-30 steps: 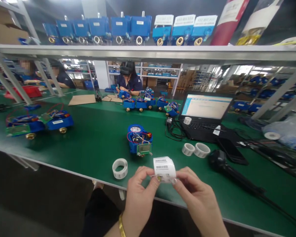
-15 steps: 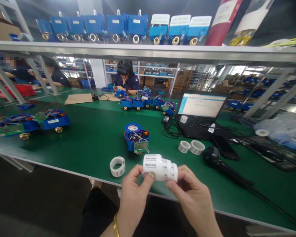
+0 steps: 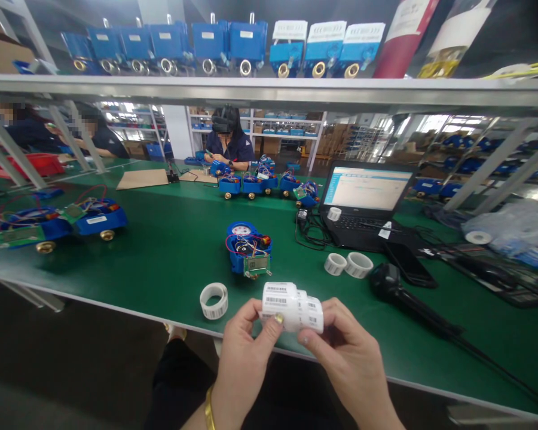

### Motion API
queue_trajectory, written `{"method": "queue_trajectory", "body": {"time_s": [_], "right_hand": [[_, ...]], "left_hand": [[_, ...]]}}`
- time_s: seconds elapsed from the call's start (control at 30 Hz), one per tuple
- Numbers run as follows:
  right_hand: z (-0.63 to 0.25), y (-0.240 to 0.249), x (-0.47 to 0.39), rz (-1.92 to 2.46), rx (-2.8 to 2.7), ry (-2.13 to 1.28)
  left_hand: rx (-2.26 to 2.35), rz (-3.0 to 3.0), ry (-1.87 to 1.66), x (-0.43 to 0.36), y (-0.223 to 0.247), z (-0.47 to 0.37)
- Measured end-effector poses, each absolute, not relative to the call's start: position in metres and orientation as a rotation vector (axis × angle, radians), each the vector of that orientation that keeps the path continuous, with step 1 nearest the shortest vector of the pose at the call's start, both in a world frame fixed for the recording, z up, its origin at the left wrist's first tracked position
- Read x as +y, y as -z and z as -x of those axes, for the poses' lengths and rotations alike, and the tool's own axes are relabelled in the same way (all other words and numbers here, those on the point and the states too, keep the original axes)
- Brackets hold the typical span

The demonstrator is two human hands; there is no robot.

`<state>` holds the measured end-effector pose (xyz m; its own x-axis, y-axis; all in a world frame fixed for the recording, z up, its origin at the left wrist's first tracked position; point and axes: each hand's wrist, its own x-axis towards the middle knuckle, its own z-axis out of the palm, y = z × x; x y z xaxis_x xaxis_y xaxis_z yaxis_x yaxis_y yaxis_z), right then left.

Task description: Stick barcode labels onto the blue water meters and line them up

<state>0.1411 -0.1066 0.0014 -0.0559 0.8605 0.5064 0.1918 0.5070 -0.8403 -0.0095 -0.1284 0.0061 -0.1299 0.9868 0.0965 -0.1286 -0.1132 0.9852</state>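
Note:
Both my hands hold white rolls of barcode labels (image 3: pixel 278 296) just over the table's front edge. My left hand (image 3: pixel 250 343) grips the wider roll at the left, thumb pressed on its labels. Fingers of my right hand (image 3: pixel 352 349) close round the narrower roll (image 3: pixel 312 312), which sits against the wider one at the right. Whether they are nested or only touching, I cannot tell. Beyond them stands a blue meter (image 3: pixel 240 248) with loose wires and a small green display board (image 3: pixel 257 264). Another label roll (image 3: pixel 214 301) lies left of my hands.
On the right are two label rolls (image 3: pixel 358 265), a barcode scanner (image 3: pixel 407 304) with its cable, a phone (image 3: pixel 410 266) and a laptop (image 3: pixel 363 197). More wired meters (image 3: pixel 96 220) stand left and at the back. Overhead, a shelf (image 3: pixel 251 89) carries blue meters. A co-worker (image 3: pixel 228 140) sits opposite.
The held rolls have turned slightly, so more barcodes show on the narrower one. My right thumb has shifted a little left. The co-worker opposite has moved their hands slightly.

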Motion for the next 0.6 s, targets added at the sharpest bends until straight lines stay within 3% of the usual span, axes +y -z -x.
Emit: {"method": "queue_trajectory", "body": {"time_s": [0.43, 0.6], "right_hand": [[-0.144, -0.003, -0.109, 0.879, -1.657, -0.718], [-0.141, -0.003, -0.113, 0.931, -1.348, -0.883]], "left_hand": [[1.150, -1.131, -1.471, -0.126, -0.002, 0.010], [1.211, -1.309, -1.562, -0.129, 0.005, 0.009]]}}
